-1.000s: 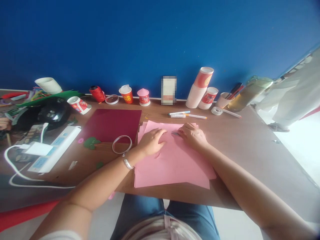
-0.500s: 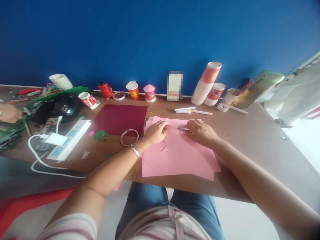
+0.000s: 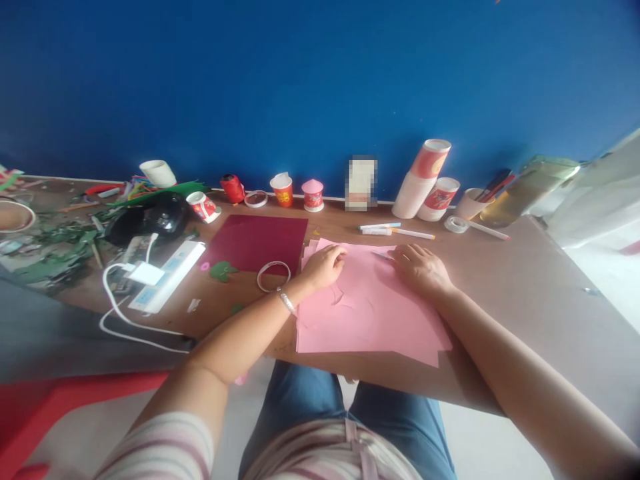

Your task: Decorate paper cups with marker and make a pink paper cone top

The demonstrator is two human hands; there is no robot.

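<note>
Several sheets of pink paper (image 3: 400, 333) lie stacked in front of me. A faint curved outline, perhaps a loose pink piece, shows on the top sheet. My left hand (image 3: 325, 267) rests at the stack's upper left, fingers curled and thumb near them; whatever they pinch is hidden. Just below it is a small notch-like pink scrap or fold. At the upper right of the paper, my right hand (image 3: 423, 270) bends over a pair of scissors (image 3: 381, 255), of which only the thin blades stick out to the left.
Left of the stack are a dark red sheet (image 3: 255, 243), a tape ring (image 3: 273, 276) and a power strip (image 3: 167, 277). Markers (image 3: 380, 231), stacked paper cups (image 3: 420, 180) and a pink-roofed cup (image 3: 313, 196) stand or lie behind. Green scraps (image 3: 60, 257) cover the far left.
The view has turned slightly left. The scissors and right hand have shifted a little right, and a curved outline now shows on the pink paper. The other person's hand at the left has moved away.
</note>
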